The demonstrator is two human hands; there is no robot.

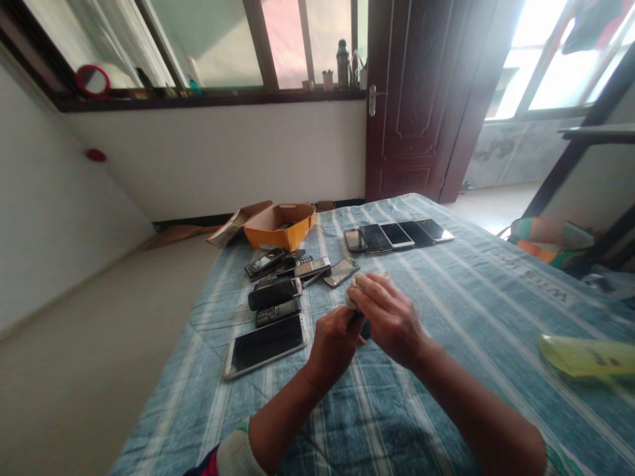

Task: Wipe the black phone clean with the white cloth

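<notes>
Above the bedspread, my left hand (333, 340) is closed around a dark phone (366, 329), most of which is hidden by the fingers. My right hand (391, 316) lies over the phone's upper end, its fingers bent around a white wad of cloth or tissue (351, 299) pressed against it. Just beyond my hands lies a silver phone (342, 272). To the left is a heap of old keypad phones (312, 267), with a large white-framed smartphone (268, 345) nearest me. Farther off, several smartphones (397, 235) lie side by side in a row.
An open orange box (282, 237) stands at the bed's far left edge, flap folded out. The blue striped bedspread (471, 344) covers the bed. A yellow plastic packet (588, 357) lies at right. A dark red door (417, 99) stands behind the bed.
</notes>
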